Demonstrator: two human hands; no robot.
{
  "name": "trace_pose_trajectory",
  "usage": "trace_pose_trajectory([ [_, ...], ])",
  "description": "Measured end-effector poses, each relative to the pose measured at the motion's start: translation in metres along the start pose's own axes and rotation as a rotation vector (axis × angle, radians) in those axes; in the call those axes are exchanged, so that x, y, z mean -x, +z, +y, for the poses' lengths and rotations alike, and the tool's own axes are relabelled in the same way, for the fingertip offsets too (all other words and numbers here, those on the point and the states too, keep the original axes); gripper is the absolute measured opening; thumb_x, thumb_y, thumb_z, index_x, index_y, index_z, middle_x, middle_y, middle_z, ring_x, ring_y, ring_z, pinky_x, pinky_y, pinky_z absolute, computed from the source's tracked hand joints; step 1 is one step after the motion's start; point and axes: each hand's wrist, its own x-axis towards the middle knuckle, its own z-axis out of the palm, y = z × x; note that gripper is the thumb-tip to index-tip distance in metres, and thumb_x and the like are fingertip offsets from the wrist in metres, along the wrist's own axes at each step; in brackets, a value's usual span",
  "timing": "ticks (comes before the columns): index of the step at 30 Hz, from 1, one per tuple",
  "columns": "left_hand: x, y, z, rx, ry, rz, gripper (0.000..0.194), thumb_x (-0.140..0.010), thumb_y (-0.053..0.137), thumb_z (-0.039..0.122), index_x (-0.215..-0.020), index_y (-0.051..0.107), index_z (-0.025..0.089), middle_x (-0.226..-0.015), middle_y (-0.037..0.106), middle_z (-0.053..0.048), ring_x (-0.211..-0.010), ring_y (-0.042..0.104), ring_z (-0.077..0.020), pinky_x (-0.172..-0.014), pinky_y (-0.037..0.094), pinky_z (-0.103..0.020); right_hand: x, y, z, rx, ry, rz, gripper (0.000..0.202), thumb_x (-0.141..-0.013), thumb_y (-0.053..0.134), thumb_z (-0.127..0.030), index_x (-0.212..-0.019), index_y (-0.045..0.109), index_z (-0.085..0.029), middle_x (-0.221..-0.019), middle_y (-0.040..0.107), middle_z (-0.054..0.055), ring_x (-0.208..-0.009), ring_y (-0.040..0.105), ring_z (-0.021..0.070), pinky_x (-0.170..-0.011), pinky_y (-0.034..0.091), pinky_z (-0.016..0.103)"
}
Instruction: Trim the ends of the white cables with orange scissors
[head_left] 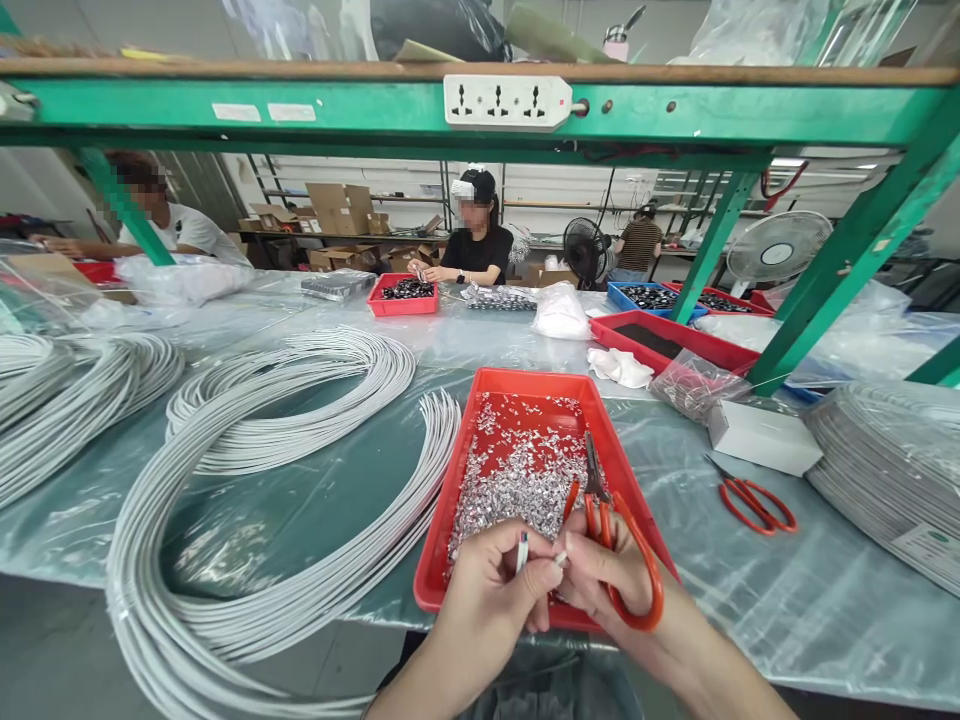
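Now pinching cable end [522,550] in left hand [487,600]; right hand [607,580] gripping scissors [615,545]. Could snip finger, blades so near.

A: What do you see of the person's own body?

B: Two bare forearms, entering from six o'clock. No sleeves, no gloves.

A: Anything on the wrists?

B: No watch, band or ring shows. The left hand [491,585] sits at about seven o'clock of the right hand [607,575].

A: And the fingers [536,578]?

B: Bare, with short, plain nails.
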Motion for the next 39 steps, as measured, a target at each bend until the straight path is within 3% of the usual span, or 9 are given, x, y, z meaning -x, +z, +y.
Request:
trace_pose_trajectory([
  [2, 0.001, -0.002, -0.001, 0.137, -0.092, -0.129, 0.038, -0.071, 0.068, 0.047, -0.065, 0.055, 0.012, -0.044, 0.051, 0.002, -0.034, 0.046, -0.006, -0.035, 0.033, -0.014, 0.002, 0.0, -0.002, -0.02, 0.011, -0.034, 0.032, -0.074, 0.07, -0.041, -0.062, 0.054, -0.016, -0.048, 0.043, -0.005, -0.047, 0.04, 0.0094, -0.05, 0.034, 0.022],
  [4, 0.002, -0.003, -0.003, 0.263, -0.19, -0.249, 0.038, -0.072, 0.067, 0.047, -0.067, 0.057, 0.011, -0.045, 0.053, 0.0, -0.03, 0.046, -0.0065, -0.029, 0.028, -0.014, 0.004, 0.002, -0.006, 0.035, -0.042, -0.057, 0.026, -0.072, 0.075, -0.034, -0.064, 0.06, -0.015, -0.049, 0.05, -0.004, -0.048, 0.043, 0.009, -0.051, 0.035, 0.021],
  [7, 0.004, -0.003, -0.003, 0.362, -0.244, -0.298, 0.035, -0.074, 0.066, 0.045, -0.071, 0.059, 0.011, -0.048, 0.054, 0.001, -0.026, 0.042, -0.0051, -0.025, 0.024, -0.014, 0.006, 0.006, -0.015, 0.24, -0.18, -0.057, 0.014, -0.071, 0.076, -0.021, -0.064, 0.065, -0.015, -0.052, 0.058, -0.002, -0.051, 0.05, 0.0101, -0.054, 0.038, 0.02],
  [13, 0.006, 0.001, 0.002, 0.172, -0.129, -0.145, 0.039, -0.08, 0.058, 0.049, -0.068, 0.053, 0.012, -0.038, 0.046, 0.004, -0.029, 0.04, -0.0042, -0.032, 0.026, -0.013, 0.002, 0.004, -0.015, 0.281, -0.198, 0.051, 0.021, -0.076, 0.071, -0.032, -0.067, 0.062, -0.015, -0.053, 0.052, -0.004, -0.048, 0.043, 0.0071, -0.048, 0.034, 0.016],
  [17, 0.004, 0.0, 0.001, 0.105, -0.11, -0.082, 0.043, -0.074, 0.063, 0.052, -0.064, 0.049, 0.013, -0.046, 0.051, 0.002, -0.032, 0.039, -0.0036, -0.034, 0.026, -0.014, 0.001, 0.0, -0.013, 0.26, -0.114, -0.062, 0.032, -0.077, 0.068, -0.044, -0.07, 0.063, -0.014, -0.052, 0.048, -0.005, -0.044, 0.031, 0.0051, -0.044, 0.029, 0.016],
  [23, 0.001, -0.003, 0.002, -0.037, -0.064, -0.055, 0.044, -0.078, 0.058, 0.053, -0.065, 0.052, 0.011, -0.043, 0.045, 0.004, -0.037, 0.036, -0.0034, -0.039, 0.022, -0.016, 0.001, 0.0, -0.01, 0.244, -0.115, 0.002, 0.022, -0.08, 0.067, -0.036, -0.071, 0.063, -0.017, -0.057, 0.055, -0.003, -0.056, 0.049, 0.0096, -0.055, 0.038, 0.018],
  [29, 0.0, -0.004, -0.001, 0.018, -0.107, -0.044, 0.043, -0.077, 0.057, 0.054, -0.066, 0.049, 0.014, -0.036, 0.037, 0.008, -0.031, 0.025, -0.0023, -0.036, 0.015, -0.017, 0.0, 0.0, -0.009, 0.383, -0.264, 0.041, 0.006, -0.075, 0.072, -0.025, -0.073, 0.071, -0.019, -0.05, 0.043, -0.006, -0.047, 0.033, 0.0071, -0.047, 0.033, 0.016],
  [36, 0.0, -0.002, 0.001, -0.022, -0.044, 0.009, 0.039, -0.074, 0.064, 0.048, -0.068, 0.052, 0.012, -0.045, 0.042, 0.006, -0.039, 0.035, -0.0029, -0.039, 0.024, -0.015, 0.001, -0.001, -0.011, 0.47, -0.272, 0.07, 0.007, -0.07, 0.074, -0.023, -0.068, 0.071, -0.017, -0.047, 0.037, -0.006, -0.045, 0.025, 0.0069, -0.042, 0.027, 0.017],
  [39, 0.001, -0.001, 0.002, 0.006, -0.062, 0.047, 0.038, -0.066, 0.073, 0.044, -0.072, 0.055, 0.011, -0.047, 0.045, 0.006, -0.041, 0.038, -0.003, -0.04, 0.03, -0.013, 0.0, -0.003, -0.013, 0.527, -0.274, 0.065, 0.017, -0.075, 0.068, -0.03, -0.068, 0.068, -0.015, -0.047, 0.036, -0.006, -0.043, 0.025, 0.0065, -0.041, 0.025, 0.017],
])
